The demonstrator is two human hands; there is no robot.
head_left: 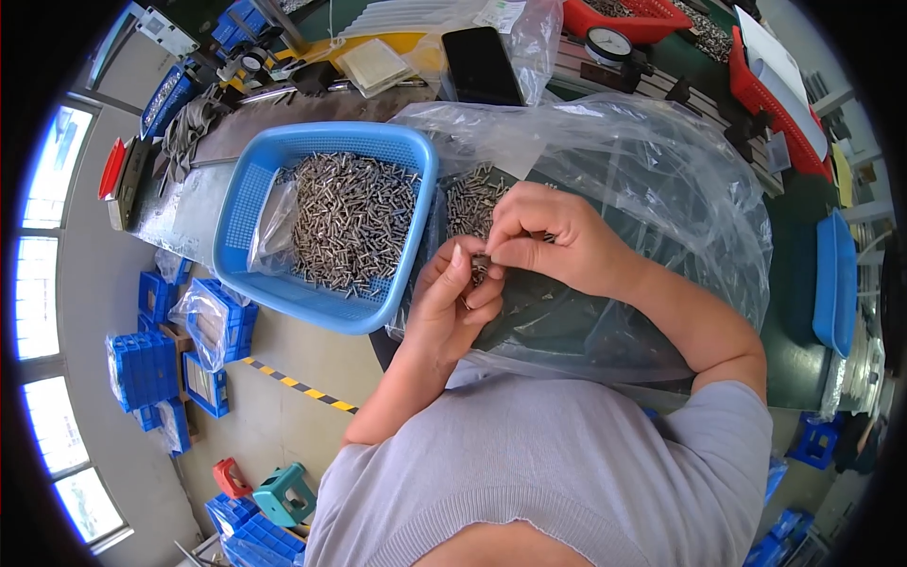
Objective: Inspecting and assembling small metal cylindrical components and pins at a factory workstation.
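Note:
My left hand (452,295) is closed with its fingers curled, and small metal pins show between the thumb and fingers. Thumb and forefinger of my right hand (557,238) are pinched together right at the left fingertips; whatever they grip is too small to make out. Just beyond both hands lies a loose pile of small metal pins (470,201) on clear plastic sheeting (652,156), partly covered by the hands. To the left of the pile stands a blue plastic basket (244,222) holding a great heap of similar pins (351,222) and a crumpled clear bag (274,227).
A black phone (482,66) lies at the back of the green table. Behind it on the right are a dial gauge (607,44), a red basket (652,24) of metal parts and a red tray (756,85) with papers. Blue crates (146,369) and stools (283,493) stand on the floor.

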